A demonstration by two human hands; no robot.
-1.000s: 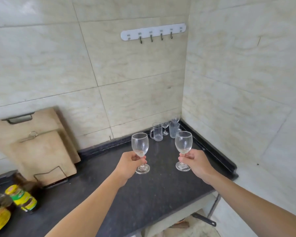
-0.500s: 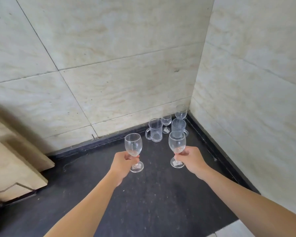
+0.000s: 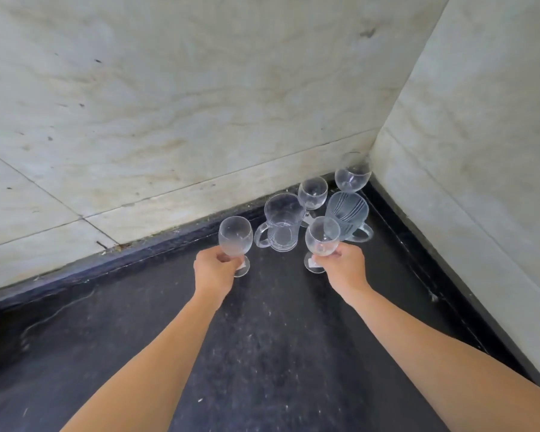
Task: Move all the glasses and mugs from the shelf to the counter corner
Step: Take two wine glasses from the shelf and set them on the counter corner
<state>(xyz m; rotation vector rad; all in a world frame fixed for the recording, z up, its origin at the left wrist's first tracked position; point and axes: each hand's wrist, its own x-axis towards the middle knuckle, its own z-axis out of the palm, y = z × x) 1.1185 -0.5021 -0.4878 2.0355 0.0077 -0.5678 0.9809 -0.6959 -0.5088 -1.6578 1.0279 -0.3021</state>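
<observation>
Near the counter corner (image 3: 387, 219), left hand (image 3: 214, 271) and right hand (image 3: 345, 266) each grip a stemmed glass beside four clear vessels.

Stem of the left clear wine glass (image 3: 235, 239): hidden by the fingers of the left hand (image 3: 214, 269).
Stem of the right clear wine glass (image 3: 321, 241): covered by the right hand (image 3: 345, 266).
Feet of both held glasses: whether the dark speckled stone counter (image 3: 262, 353) is touched cannot be told.
Ribbed clear glass mug (image 3: 348, 215): lower part blocked by the right wine glass.
Small clear wine glass at the back (image 3: 313, 192): stem mostly hidden behind the plain clear glass mug (image 3: 282, 224).
Both forearms: cut off by the bottom edge.
</observation>
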